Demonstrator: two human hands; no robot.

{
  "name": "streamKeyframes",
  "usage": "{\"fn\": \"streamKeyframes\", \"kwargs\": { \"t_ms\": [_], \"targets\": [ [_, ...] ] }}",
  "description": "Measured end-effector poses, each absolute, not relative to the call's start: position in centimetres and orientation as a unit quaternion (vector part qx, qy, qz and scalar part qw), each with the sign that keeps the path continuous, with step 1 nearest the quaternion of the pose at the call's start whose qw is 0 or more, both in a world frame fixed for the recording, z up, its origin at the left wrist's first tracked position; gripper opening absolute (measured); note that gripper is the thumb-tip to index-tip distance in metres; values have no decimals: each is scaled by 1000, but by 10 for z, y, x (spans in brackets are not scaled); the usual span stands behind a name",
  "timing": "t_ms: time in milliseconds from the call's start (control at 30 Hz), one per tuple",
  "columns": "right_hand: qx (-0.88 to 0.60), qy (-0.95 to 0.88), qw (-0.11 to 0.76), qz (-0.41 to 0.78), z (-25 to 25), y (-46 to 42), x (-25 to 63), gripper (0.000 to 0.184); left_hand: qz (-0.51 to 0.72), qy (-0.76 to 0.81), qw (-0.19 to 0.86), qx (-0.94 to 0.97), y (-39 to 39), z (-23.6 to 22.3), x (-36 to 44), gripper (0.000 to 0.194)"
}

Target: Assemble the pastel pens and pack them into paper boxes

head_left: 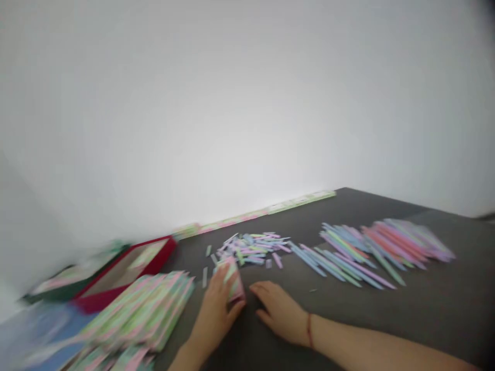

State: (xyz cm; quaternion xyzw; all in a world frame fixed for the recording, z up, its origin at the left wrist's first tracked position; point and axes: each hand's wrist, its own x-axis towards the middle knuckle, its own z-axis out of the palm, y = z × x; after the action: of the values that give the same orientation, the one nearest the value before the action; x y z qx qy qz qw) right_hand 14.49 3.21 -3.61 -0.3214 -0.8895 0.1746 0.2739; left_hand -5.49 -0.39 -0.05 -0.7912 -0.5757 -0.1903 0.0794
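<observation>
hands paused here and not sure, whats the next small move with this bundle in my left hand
Probably square up the bundle in your left hand by nudging its edges with your right hand. Your right hand lies open and free just beside it, and the bundle looks uneven, though blur hides its exact edges.
</observation>
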Motion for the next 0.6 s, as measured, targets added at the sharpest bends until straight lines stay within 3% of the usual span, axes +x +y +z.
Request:
{"fn": "streamKeyframes", "kwargs": {
  "t_ms": [167, 333, 500, 600],
  "targets": [
    [-310, -896, 278, 156, -66, 57, 154, 43, -100, -699, 91, -702, -72, 49, -99, 27],
    [-287, -907, 278, 130, -65, 48, 149, 40, -40, -822, 110, -557, -144, 80, -177, 32],
    [-269, -914, 275, 131, -52, 40, 146, 39, 13, -846, 70, -528, -167, 48, -186, 39],
    [-273, -911, 280, 130, -41, 36, 159, 39, -7, -827, 116, -550, -168, 17, -183, 48]
  ]
}}
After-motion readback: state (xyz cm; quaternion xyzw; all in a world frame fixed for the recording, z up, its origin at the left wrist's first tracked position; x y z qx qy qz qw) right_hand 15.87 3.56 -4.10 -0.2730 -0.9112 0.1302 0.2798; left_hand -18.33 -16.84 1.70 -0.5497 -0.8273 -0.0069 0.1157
